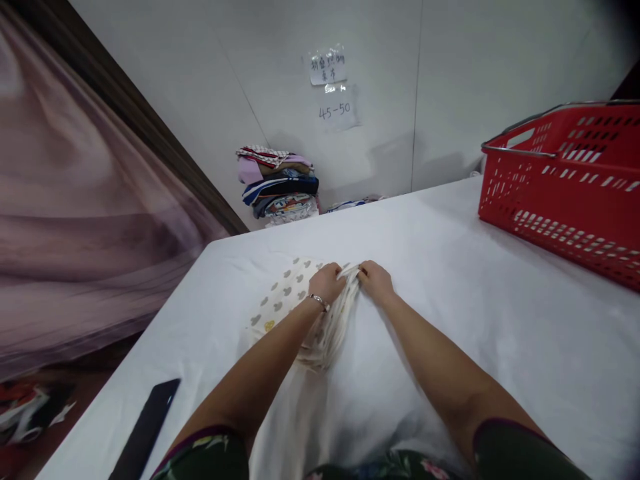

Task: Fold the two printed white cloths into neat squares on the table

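Observation:
A white cloth (284,291) printed with grey shapes and one yellow mark lies on the white-covered table in front of me. Its right part is bunched into loose folds. My left hand (327,283), with a silvery bracelet at the wrist, is closed on the gathered upper edge. Close by on the right, my right hand (376,280) pinches the same edge, and a short stretch of fabric runs between the two hands. My left forearm covers part of the cloth, so its full outline is hidden.
A red plastic basket (560,193) stands at the table's right. Beyond the far edge is a stack of folded fabrics (280,183) against the wall. A dark flat strip (147,427) lies at the near left. Pinkish curtain (90,200) hangs left of the table (440,233).

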Demonstrator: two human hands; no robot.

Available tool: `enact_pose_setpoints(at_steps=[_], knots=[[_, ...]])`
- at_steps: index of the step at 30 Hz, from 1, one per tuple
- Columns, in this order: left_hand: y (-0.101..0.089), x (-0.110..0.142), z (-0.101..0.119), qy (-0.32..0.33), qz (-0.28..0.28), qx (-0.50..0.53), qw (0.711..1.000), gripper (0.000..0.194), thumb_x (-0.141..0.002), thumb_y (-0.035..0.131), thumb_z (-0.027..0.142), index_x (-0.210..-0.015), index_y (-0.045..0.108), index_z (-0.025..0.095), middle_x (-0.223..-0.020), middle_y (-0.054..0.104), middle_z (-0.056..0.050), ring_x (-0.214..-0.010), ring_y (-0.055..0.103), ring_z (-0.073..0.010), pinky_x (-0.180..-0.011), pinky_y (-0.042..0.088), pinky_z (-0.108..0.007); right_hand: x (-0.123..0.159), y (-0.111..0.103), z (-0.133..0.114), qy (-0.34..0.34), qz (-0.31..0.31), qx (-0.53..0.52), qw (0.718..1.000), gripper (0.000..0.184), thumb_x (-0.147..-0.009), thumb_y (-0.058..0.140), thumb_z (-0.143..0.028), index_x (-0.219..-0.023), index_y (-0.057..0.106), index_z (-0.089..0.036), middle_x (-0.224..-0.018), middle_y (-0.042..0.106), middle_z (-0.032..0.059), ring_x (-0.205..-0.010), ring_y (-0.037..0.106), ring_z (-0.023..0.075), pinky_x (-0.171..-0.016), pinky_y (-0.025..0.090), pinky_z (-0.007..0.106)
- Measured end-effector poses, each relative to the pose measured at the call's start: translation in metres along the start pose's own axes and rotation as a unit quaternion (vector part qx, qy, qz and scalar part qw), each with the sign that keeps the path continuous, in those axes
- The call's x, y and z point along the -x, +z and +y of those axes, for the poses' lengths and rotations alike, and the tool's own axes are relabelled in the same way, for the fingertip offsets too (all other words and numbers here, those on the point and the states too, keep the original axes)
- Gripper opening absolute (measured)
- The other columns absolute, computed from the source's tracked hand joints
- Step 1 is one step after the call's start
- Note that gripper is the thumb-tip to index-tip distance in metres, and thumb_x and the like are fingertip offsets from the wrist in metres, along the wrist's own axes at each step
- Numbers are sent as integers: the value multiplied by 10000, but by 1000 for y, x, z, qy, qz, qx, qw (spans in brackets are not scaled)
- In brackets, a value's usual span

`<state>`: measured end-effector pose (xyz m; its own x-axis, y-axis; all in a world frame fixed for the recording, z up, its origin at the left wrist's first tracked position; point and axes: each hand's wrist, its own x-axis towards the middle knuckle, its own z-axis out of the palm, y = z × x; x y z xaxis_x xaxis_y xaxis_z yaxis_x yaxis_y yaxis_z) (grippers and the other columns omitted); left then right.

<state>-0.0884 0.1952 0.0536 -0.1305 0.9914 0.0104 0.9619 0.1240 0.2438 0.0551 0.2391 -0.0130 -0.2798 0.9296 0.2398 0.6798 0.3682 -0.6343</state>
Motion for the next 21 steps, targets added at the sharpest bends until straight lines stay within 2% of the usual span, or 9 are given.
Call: enact_pose_setpoints(at_steps=[3,7,10,13,16,21], knots=[[2,4,2,9,-10,1,1000,182,-781,523,291,-940,590,234,-969,635,-20,-871,581,-165,-732,420,-266,-1,0,1,9,-6,5,1000,113,-832,471,-260,-797,568,-215,-845,592,15,-753,501,148,-600,301,249],[5,9,7,32,-5,-13,999,369,-727,599,408,-1044,559,224,-1067,604,-47,-969,562,-193,-786,426,-278,0,-1,0,1,-9,3,1000,114,-836,466,-252,-801,566,-212,-850,593,12,-768,502,143,-621,312,245],[4,6,8,13,-9,-13,1000,280,-746,564,372,-983,586,225,-1037,621,-50,-940,573,-198,-768,427,-286,2,-2,-1,-7,-9,2,1000,120,-841,462,-256,-808,569,-212,-851,591,9,-772,502,139,-634,318,242],[2,-3,3,-36,-32,28,998,176,-762,526,337,-858,627,229,-899,661,-30,-842,590,-186,-711,425,-275,2,-2,0,-17,-3,2,1000,126,-840,470,-269,-789,571,-213,-828,584,4,-759,500,137,-627,317,241],[1,-10,-3,-58,-42,55,996,186,-760,524,350,-814,644,218,-818,675,-21,-778,593,-167,-657,416,-250,3,-2,1,-33,1,1,999,125,-837,487,-277,-777,578,-216,-819,583,0,-771,506,135,-624,320,236],[5,-16,-7,-69,-40,63,995,244,-761,520,396,-812,650,196,-829,682,-36,-760,588,-161,-640,403,-245,3,-3,0,-36,4,-4,999,126,-834,497,-286,-769,577,-212,-810,581,0,-756,506,131,-629,331,233]])
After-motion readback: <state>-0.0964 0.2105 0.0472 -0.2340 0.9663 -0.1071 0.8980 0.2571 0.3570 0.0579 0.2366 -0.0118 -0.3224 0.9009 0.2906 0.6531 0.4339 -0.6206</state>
